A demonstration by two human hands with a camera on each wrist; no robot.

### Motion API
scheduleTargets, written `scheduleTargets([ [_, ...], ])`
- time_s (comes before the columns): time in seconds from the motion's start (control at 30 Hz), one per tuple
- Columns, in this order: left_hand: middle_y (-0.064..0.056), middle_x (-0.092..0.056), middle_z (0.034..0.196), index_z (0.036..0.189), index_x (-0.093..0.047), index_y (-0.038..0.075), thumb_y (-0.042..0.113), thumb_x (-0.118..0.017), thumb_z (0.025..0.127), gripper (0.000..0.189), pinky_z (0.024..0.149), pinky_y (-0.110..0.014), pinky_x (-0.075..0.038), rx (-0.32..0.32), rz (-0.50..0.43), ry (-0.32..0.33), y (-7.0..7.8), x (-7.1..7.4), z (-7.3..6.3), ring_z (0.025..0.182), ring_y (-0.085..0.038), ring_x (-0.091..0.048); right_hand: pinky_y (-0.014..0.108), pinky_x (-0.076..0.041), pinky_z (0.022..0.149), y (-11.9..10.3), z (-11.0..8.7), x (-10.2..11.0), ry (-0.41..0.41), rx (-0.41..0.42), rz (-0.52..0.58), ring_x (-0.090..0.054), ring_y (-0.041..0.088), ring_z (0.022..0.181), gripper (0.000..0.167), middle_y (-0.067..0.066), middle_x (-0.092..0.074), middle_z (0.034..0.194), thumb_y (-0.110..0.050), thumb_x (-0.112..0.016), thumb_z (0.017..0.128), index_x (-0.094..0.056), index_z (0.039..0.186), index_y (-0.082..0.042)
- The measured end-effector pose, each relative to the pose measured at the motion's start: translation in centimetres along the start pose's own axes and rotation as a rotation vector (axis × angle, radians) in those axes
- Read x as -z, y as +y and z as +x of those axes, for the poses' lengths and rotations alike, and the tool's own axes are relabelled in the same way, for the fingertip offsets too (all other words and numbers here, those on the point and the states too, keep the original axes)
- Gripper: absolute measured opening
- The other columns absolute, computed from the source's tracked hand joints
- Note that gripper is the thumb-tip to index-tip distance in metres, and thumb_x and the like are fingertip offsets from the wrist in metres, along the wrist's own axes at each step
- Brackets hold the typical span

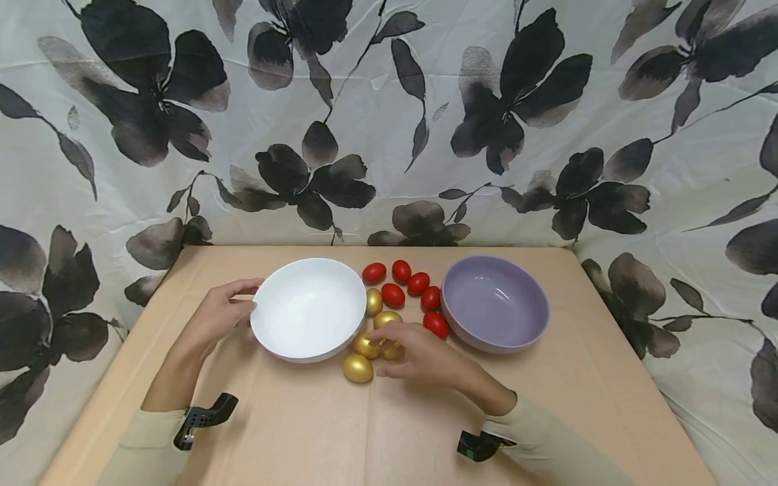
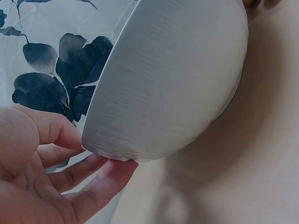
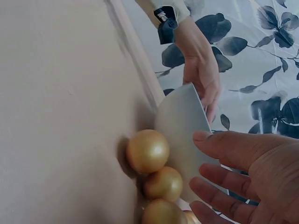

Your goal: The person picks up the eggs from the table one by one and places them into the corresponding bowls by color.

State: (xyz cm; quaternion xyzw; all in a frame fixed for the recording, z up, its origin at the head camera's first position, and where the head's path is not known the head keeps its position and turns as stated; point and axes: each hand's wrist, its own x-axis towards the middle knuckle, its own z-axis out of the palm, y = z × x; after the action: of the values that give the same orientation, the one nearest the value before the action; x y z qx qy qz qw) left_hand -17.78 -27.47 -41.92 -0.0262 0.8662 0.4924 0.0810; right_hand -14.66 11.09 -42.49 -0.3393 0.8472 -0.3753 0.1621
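A white bowl (image 1: 308, 307) stands left of the middle of the table. At its left edge my left hand (image 1: 221, 314) holds the rim, with fingertips against the outer wall (image 2: 168, 84) in the left wrist view. Several gold eggs (image 1: 357, 368) lie along the bowl's right side. Over them hovers my right hand (image 1: 419, 354), partly hiding some. The right wrist view shows its fingers (image 3: 229, 144) spread, with nothing between them, beside the gold eggs (image 3: 148, 150) and the white bowl.
Several red eggs (image 1: 393, 295) lie behind and right of the gold ones. A purple bowl (image 1: 495, 304) stands at their right, one red egg close against its side. Floral cloth (image 1: 401, 135) hangs behind the wooden table (image 1: 304, 432).
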Motion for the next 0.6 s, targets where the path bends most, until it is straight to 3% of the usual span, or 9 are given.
scheduleTargets([
  [0.27, -0.026, -0.05, 0.143, 0.15, -0.046, 0.002, 0.007, -0.05, 0.099, 0.052, 0.082, -0.039, -0.059, -0.001, 0.001, -0.007, -0.2, 0.0, 0.1, 0.113, -0.034, -0.061, 0.03, -0.055, 0.094, 0.3, 0.9, -1.4, -0.035, 0.06, -0.023, -0.065, 0.015, 0.11, 0.045, -0.003, -0.069, 0.123, -0.011, -0.079, 0.088, -0.067, 0.131, -0.015],
  [0.6, -0.026, -0.049, 0.143, 0.15, -0.045, 0.0, 0.005, -0.048, 0.098, 0.052, 0.079, -0.034, -0.06, -0.009, -0.021, -0.013, -0.2, 0.0, 0.2, 0.111, -0.033, -0.062, 0.021, -0.051, 0.094, -0.2, 1.4, -2.8, 0.005, 0.096, -0.214, -0.062, 0.011, 0.105, 0.041, -0.011, -0.069, 0.116, -0.016, -0.082, 0.085, -0.071, 0.125, -0.021],
])
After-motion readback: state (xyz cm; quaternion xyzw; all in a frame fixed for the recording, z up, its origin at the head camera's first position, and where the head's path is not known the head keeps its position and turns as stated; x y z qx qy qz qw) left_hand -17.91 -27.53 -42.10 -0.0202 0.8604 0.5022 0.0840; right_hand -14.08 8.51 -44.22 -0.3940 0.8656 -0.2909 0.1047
